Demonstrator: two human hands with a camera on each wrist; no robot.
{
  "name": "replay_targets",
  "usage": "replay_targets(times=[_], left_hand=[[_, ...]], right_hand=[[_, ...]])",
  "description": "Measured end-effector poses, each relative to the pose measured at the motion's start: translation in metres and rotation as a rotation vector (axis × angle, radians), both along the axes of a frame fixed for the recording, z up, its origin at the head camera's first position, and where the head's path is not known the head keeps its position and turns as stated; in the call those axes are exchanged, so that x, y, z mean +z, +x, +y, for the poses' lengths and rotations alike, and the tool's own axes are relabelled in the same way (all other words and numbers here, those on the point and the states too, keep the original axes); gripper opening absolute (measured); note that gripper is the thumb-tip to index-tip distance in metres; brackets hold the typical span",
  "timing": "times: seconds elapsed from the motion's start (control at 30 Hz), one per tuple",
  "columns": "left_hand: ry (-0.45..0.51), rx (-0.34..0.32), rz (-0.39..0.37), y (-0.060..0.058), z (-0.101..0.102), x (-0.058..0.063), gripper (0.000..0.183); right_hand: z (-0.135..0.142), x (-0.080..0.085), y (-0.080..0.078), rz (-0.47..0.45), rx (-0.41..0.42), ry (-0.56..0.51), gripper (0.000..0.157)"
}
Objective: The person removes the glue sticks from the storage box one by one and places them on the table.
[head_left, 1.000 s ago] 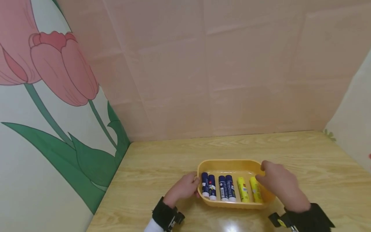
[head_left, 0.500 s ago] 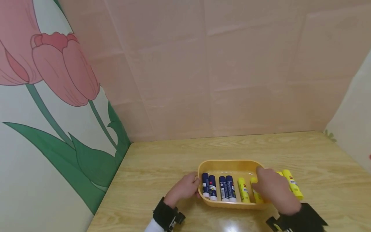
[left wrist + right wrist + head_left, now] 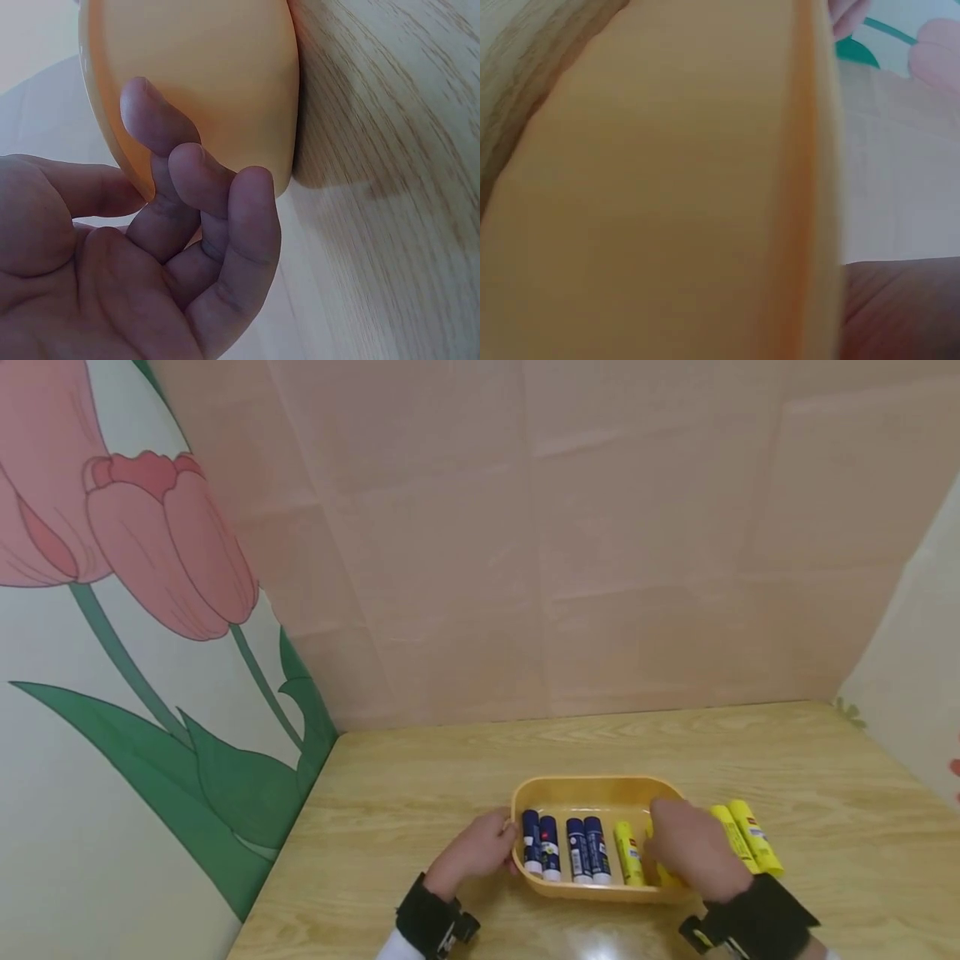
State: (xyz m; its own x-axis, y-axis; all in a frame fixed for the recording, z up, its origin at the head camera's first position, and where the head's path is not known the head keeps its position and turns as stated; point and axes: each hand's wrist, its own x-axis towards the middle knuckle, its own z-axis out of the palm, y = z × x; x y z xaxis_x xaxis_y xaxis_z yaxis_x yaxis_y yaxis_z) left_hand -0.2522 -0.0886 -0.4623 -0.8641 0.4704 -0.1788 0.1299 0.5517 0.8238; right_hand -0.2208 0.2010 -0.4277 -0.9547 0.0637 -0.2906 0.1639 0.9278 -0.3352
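A yellow-orange plastic tray [image 3: 600,787] lies on the table. My left hand [image 3: 480,845] pinches its left rim; in the left wrist view, the thumb and index finger meet the rim while the other fingers [image 3: 251,217] curl beside the outer wall. Several dark blue glue sticks [image 3: 550,847] with white ends lie in the tray, then a yellow glue stick [image 3: 630,856]. My right hand [image 3: 697,847] reaches over the right rim and grips another yellow glue stick [image 3: 666,877], its fingertips hidden. The right wrist view mostly holds the tray's wall [image 3: 645,180].
Two yellow glue sticks [image 3: 754,837] lie side by side on the wooden table [image 3: 420,768], right of the tray. A pinkish sheet [image 3: 540,543] covers the back, and a tulip-painted wall [image 3: 45,777] rises at the left.
My right hand has moved left and down into the tray, over the rightmost yellow glue stick. The two yellow sticks outside have come into sight behind it. My left hand stays at the rim.
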Motion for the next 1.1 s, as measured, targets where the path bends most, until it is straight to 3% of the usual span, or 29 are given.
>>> replay_targets(times=[0.2,0.57,0.93,1.1], left_hand=[[-0.006,-0.005,0.009,0.002,0.0,0.0,0.031],[-0.011,-0.006,0.025,0.0,0.001,0.002,0.028],[-0.015,-0.02,0.036,-0.002,0.0,0.002,0.029],[-0.016,-0.02,0.02,-0.002,0.0,-0.001,0.03]], right_hand=[[0.0,-0.009,-0.002,-0.008,-0.001,0.023,0.037],[0.0,-0.013,-0.008,0.096,0.069,0.092,0.006],[0.0,-0.017,-0.012,0.186,0.096,0.088,0.005],[0.0,-0.02,-0.016,0.166,0.084,0.11,0.003]])
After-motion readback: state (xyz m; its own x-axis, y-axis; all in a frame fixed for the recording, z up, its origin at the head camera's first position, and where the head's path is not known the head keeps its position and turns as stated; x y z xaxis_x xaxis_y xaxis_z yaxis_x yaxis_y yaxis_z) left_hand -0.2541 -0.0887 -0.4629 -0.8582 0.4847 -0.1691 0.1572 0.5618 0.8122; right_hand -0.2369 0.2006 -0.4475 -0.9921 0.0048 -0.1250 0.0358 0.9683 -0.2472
